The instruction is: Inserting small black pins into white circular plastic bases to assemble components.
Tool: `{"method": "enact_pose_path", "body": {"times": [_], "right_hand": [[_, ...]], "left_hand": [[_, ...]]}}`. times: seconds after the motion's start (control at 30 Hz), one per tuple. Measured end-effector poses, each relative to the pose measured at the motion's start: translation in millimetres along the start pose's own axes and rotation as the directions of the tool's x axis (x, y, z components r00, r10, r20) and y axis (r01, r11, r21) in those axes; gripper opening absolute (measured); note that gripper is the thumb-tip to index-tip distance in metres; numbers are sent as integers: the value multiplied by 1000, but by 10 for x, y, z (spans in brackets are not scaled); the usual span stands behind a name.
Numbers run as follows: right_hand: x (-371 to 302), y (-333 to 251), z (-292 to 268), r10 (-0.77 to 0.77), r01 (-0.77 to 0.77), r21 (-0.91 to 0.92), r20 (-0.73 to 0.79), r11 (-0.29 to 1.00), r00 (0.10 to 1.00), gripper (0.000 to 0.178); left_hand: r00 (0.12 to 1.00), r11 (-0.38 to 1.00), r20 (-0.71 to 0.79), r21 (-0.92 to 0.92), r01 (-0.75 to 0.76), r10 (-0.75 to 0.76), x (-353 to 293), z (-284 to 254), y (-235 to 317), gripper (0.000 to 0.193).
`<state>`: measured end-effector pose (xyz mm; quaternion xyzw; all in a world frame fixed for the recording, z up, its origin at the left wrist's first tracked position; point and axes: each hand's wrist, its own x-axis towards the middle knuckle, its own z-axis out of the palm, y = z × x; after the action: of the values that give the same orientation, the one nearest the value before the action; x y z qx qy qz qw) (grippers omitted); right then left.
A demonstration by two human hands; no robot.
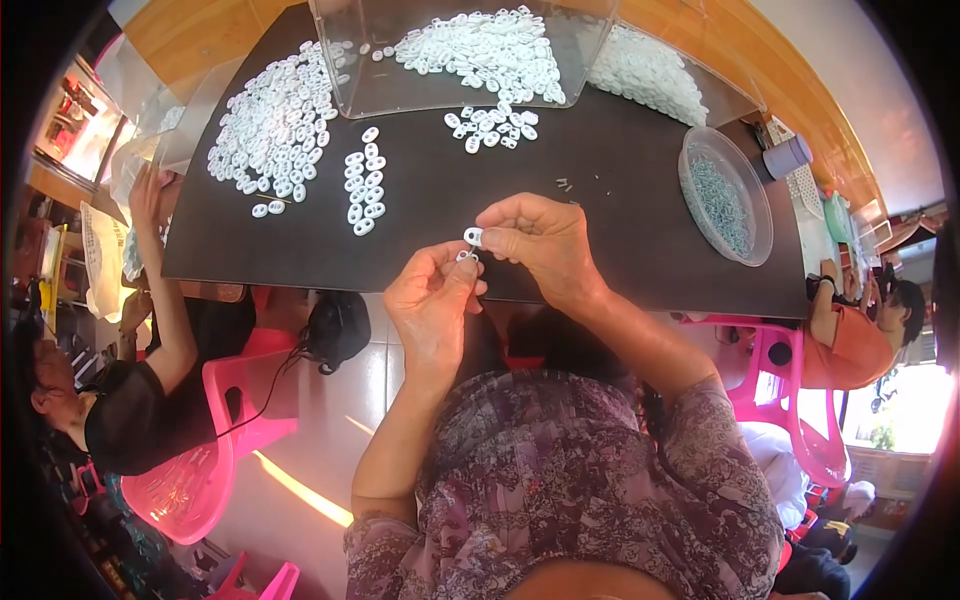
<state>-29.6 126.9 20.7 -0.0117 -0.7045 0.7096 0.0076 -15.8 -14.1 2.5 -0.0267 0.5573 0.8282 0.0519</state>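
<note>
My left hand [432, 300] is closed at the table's near edge, pinching a small white oval piece with holes [465, 256] between thumb and fingertips. Just above it, my right hand [545, 245] pinches a second white oval piece [473, 236]. The two pieces are very close together; whether they touch, and whether a pin lies between them, is too small to make out. Beyond my hands, two uneven columns of similar white pieces [364, 185] lie on the dark table [420, 180]. A few tiny pins [563, 184] are scattered to the right of them.
A large heap of white pieces [270, 130] covers the table's far left. At the back, a clear plastic bin [345, 85] holds more, with a small cluster [490, 127] before it. A round clear tub [765, 225] of small metal pins stands at right. Co-workers sit on both sides.
</note>
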Motion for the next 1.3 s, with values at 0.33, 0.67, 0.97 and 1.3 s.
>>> {"method": "enact_pose_path", "body": {"times": [0.33, 0.67, 0.97, 1.3], "right_hand": [[-34, 49, 90, -109, 108, -28, -18, 994, 994, 8], [-99, 29, 136, -138, 139, -50, 20, 989, 990, 6], [-141, 84, 105, -78, 80, -17, 82, 997, 994, 9], [-171, 54, 124, -71, 74, -51, 61, 996, 996, 9]], "left_hand": [[1000, 998, 15, -62, -20, 21, 9, -19, -18, 17], [995, 989, 43, -120, -83, 89, -4, -21, -66, 23], [995, 982, 33, -167, -84, 91, -34, -52, -109, 24], [993, 985, -35, -123, -120, 116, -76, -8, -135, 21]]}}
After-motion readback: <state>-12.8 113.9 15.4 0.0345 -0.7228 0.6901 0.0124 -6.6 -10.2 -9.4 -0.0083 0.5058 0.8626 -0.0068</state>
